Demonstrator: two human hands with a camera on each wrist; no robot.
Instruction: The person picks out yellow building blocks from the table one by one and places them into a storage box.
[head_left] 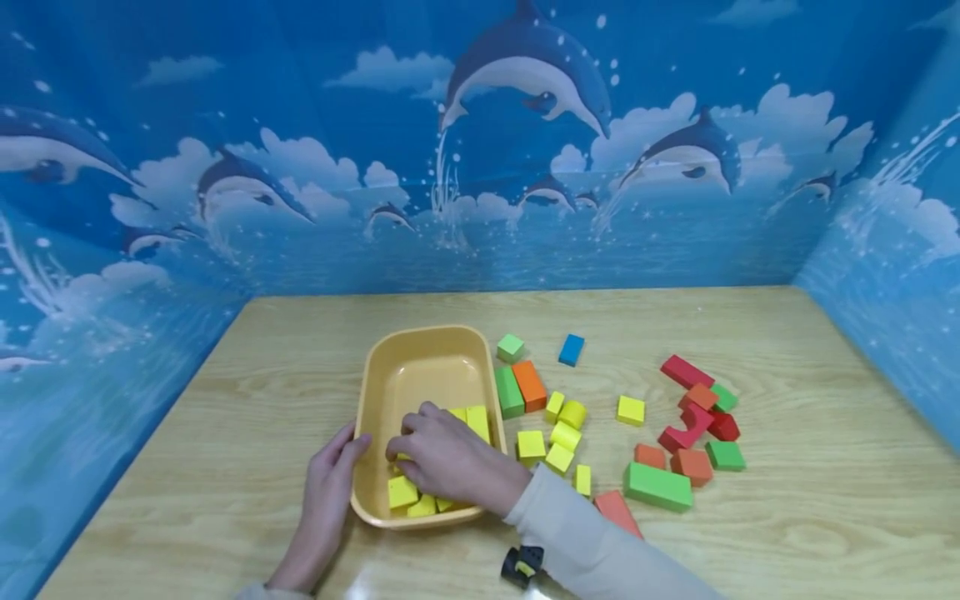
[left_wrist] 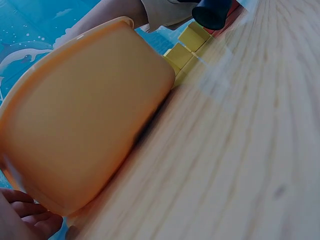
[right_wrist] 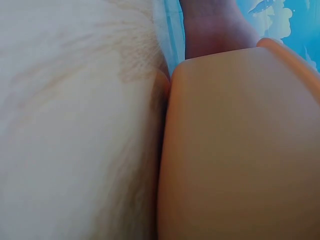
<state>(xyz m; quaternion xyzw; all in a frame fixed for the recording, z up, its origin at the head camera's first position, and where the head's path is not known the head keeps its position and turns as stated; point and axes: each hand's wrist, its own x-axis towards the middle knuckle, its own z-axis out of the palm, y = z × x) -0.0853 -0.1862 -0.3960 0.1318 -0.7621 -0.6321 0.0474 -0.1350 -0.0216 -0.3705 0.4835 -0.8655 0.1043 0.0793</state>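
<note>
A yellow-orange plastic basin (head_left: 420, 346) stands on the table, with several yellow blocks (head_left: 402, 492) in its near half. At its left side, my left hand (head_left: 330, 475) holds the wall, thumb over the rim and fingers outside. In the left wrist view, the fingers (left_wrist: 37, 220) of that hand lie against the basin's outer side (left_wrist: 90, 110). My right hand (head_left: 450, 454) reaches over the right rim into the basin, fingers bent down around a yellow block that is mostly hidden. The right wrist view shows mainly the basin's outer wall (right_wrist: 240, 150).
Right of the basin lie loose yellow blocks (head_left: 531, 446), a green block (head_left: 509, 392), an orange block (head_left: 529, 386) and a blue block (head_left: 572, 350). Farther right is a cluster of red, orange and green blocks (head_left: 657, 487). A dolphin-print curtain (head_left: 480, 233) surrounds the table.
</note>
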